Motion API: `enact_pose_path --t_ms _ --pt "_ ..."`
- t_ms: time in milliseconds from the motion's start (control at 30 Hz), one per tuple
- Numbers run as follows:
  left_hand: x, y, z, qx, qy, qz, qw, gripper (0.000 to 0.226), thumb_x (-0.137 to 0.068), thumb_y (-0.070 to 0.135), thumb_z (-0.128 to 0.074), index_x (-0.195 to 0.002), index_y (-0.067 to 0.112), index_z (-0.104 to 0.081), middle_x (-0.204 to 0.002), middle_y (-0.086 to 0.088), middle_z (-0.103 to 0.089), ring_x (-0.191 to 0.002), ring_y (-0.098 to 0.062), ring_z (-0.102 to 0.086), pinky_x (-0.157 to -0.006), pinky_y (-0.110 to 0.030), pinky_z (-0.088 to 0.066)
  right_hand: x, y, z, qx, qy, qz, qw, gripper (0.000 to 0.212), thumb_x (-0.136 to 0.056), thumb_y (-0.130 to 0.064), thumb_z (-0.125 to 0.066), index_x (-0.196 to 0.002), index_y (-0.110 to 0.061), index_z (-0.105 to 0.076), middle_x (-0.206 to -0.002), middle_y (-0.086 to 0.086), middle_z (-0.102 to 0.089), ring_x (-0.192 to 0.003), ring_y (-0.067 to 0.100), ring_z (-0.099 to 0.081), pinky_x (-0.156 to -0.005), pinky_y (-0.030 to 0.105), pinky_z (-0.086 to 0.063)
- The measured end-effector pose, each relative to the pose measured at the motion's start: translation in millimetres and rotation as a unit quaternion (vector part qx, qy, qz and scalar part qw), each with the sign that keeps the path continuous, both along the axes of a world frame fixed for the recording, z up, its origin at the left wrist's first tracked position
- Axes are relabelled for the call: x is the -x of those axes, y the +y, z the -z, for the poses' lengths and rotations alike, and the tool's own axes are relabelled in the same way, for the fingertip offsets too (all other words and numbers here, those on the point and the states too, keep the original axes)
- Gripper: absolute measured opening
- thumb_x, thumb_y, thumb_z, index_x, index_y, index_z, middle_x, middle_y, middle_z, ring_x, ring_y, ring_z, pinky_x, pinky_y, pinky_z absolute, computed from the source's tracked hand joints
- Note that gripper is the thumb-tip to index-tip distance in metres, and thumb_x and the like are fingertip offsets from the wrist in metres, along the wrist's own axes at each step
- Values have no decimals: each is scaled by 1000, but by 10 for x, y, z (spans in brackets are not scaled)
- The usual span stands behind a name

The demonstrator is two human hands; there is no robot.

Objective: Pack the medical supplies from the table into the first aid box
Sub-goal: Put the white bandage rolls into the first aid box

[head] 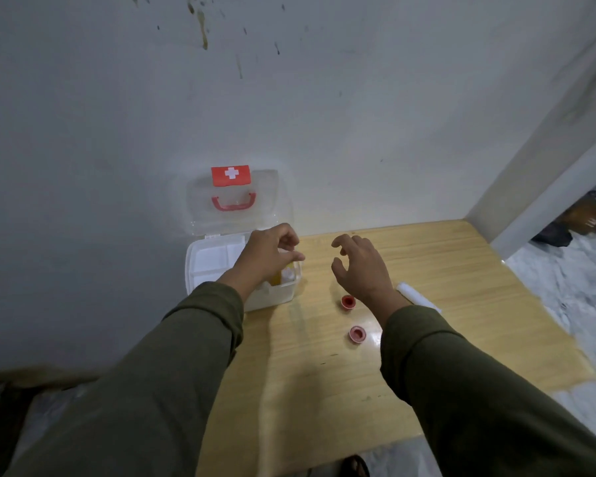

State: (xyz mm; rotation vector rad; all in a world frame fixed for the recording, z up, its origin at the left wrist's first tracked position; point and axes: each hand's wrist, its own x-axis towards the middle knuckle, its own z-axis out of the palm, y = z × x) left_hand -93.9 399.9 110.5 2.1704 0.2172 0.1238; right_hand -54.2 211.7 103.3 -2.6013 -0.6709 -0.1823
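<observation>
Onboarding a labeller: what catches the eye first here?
The open first aid box at the table's back left corner, its clear lid with a red cross label leaning against the wall. The left hand is over the box, the right hand hovers open beside it. Two red rolls and a white roll lie near the right wrist.

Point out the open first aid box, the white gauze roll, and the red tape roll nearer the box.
first aid box (210, 259): head view, on the white divided tray inside.
white gauze roll (414, 297): head view, on its middle.
red tape roll (347, 301): head view, on its rim.
</observation>
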Motion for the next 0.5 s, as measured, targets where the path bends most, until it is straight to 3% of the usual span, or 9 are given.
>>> enact_pose_path --t_ms 167,300,500 --pt "-162 -371 -73 -5 -30 33 999 28 -72 18 -81 -93 11 -63 -90 0 -68 -83 -8 -63 -75 -12 -46 -178 -421 -71 10 5 23 1000 29 -86 -16 -56 -114 -13 -53 -102 8 -60 -99 23 -52 -81 35 -45" --pt "-271 -703 -23 -8 -26 35 999 27 -72 20 -81 -91 12 -63 -88 1 -66 -84 -9 -64 -78 -16 -48 -350 -776 -40 24 24 20 999 30 -87 -17 -57 -116 -15 -52 -102 6 -60 -97 21 -52 -75 28 -41" --pt "-384 -1328 267 -5 48 25 999 31 -70 28 -82 -91 22 -60 -93 4 -65 -89 -11 -63 -78 -19 -48 -642 -1312 150 65 109 -26 992 39 -84 -18 -61 -121 -23 -49 -104 5 -57 -89 18 -54 -72 28 -44"
